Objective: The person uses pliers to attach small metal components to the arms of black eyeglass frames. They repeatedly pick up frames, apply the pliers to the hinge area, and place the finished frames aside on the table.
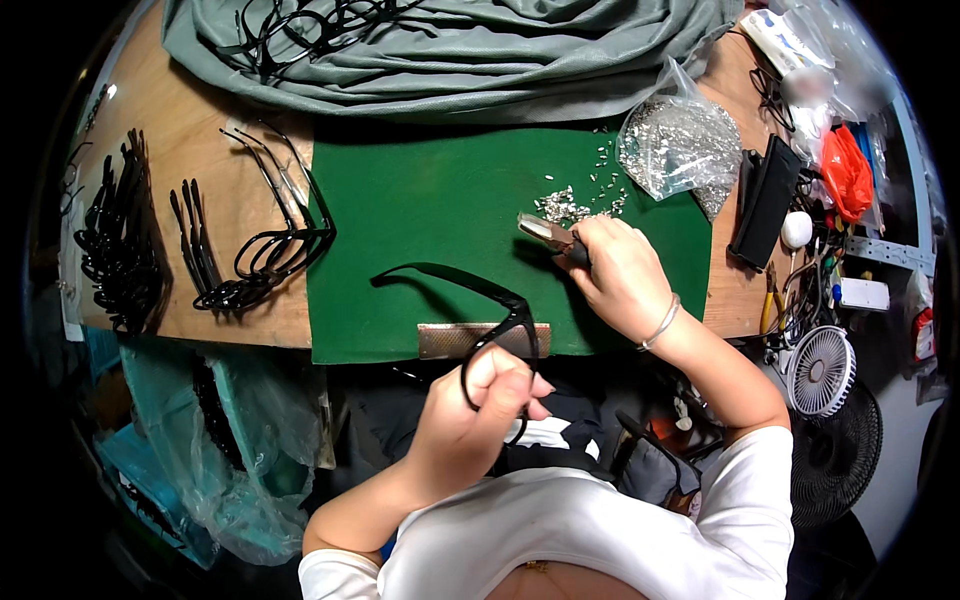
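My left hand (487,405) is closed on a black eyeglass frame (515,312) at the near edge of the green mat (420,190). One temple of the frame stretches out to the left over the mat; part of the rim is hidden by my fingers. My right hand (622,275) grips a pair of pliers (545,234), whose metal jaws point left. Just beyond the jaws lies a loose pile of small silvery metal pieces (563,205). A clear plastic bag (682,147) full of the same kind of pieces rests at the mat's far right.
Black eyeglass frames stand in a stack (122,245) and a smaller group (265,255) on the left. More lie on a grey cloth (480,75) at the back. A textured metal block (450,340) sits at the front edge. To the right are a black case (765,203) and white fan (821,371).
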### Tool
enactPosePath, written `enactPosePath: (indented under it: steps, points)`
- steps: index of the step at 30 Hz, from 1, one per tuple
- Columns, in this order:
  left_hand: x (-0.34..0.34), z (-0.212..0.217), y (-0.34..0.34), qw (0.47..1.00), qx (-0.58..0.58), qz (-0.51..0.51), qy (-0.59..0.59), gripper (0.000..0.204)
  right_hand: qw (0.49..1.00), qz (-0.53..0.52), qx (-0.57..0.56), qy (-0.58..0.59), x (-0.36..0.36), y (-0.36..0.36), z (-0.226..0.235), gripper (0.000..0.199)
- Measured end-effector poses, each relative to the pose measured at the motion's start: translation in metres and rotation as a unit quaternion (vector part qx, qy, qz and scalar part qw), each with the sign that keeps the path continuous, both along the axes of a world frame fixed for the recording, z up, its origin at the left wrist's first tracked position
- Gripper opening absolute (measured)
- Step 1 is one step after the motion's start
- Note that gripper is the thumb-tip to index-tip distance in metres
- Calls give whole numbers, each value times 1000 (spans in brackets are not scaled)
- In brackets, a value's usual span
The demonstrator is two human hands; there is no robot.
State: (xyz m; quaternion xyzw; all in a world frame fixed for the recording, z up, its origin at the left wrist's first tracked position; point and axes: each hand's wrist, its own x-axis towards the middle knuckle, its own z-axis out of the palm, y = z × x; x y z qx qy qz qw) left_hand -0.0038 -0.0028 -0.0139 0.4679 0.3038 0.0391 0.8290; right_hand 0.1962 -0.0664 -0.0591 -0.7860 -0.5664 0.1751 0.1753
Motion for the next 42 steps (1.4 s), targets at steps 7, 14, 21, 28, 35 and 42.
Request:
enactPosePath:
  steps: [7,14,21,28,35,42]
  points:
    - [2,0,-3,995,49,81,-20,49,988,-79,6,135,13,-1,13,15]
    - [7,-3,-15,993,92,64,-40,50,999,33,5,-26,4,-3,3,18]
    - [7,-6,-20,987,116,107,-40,51,951,-64,45,300,-23,2,53,14]
    - [15,-5,-24,978,176,103,-34,49,749,-183,63,634,-50,4,51,19]
    - [14,18,-4,995,10,83,-53,46,660,-183,-40,728,-38,10,64,19]
    - [12,9,-18,987,96,91,-96,49,727,-192,54,657,-51,1,67,20]
